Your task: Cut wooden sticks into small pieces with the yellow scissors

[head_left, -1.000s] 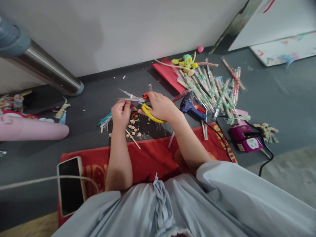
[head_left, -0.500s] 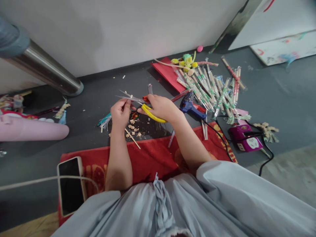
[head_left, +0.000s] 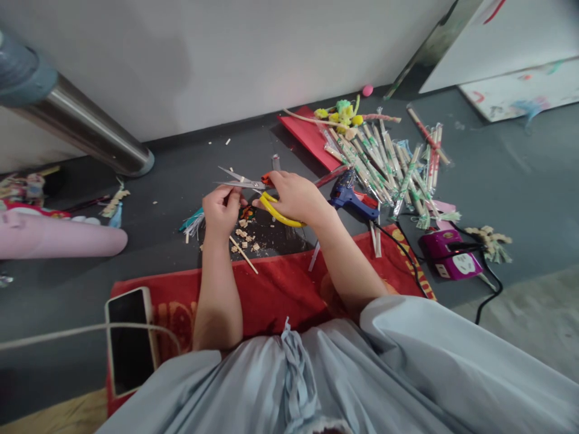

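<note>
Hands (head_left: pixel 295 198): two | scissors (head_left: pixel 256 185): one, blades parted | glue gun (head_left: pixel 353 200): one

A pair of scissors (head_left: pixel 256 185) with yellow and orange handles is held over the dark table (head_left: pixel 181 175), its slim silver blades parted and pointing left. A small pale piece (head_left: pixel 242 179) shows at the blades; whether it touches them is unclear.

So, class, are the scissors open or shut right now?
Open. The scissors, held in the right hand, show two blades with their tips apart.
</note>
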A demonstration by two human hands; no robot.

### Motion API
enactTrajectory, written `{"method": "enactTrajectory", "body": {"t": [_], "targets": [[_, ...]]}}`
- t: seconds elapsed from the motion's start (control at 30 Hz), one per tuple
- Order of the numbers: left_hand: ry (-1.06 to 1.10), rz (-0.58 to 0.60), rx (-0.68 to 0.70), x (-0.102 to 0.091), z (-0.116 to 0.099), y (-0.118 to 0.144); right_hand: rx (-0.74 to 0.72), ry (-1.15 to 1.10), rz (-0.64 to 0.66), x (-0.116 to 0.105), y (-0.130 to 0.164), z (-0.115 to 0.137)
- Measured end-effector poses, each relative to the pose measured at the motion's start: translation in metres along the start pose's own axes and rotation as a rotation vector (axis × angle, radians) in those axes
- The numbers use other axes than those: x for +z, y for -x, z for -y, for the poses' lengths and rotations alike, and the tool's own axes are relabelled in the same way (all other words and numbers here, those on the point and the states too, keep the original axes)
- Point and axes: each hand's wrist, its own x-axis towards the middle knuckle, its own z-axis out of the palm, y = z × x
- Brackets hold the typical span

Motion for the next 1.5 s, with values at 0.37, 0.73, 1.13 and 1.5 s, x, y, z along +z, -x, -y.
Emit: {"method": "enactTrajectory", "body": {"t": [0.37, 0.73, 1.13, 1.5], "targets": [[-0.025, -0.005, -0.015, 0.001, -0.0031, 0.0016, 0.038, 0.063, 0.023, -0.0009, -0.0006, 0.0031], [-0.045, -0.021, -0.02, 0.0049, -0.0028, 0.0014, 0.072, 0.067, 0.066, 0.0001, -0.0012, 0.0025], [-0.146, -0.013, 0.034, 0.0008, -0.0051, 0.0002, 0.009, -0.009, -0.029, 0.0043, 0.0009, -0.0013], [0.029, 0.081, -0.027, 0.0006, 0.0023, 0.0018, 0.002, -0.059, -0.018, 0.0027, 0.0017, -0.0057]]}}
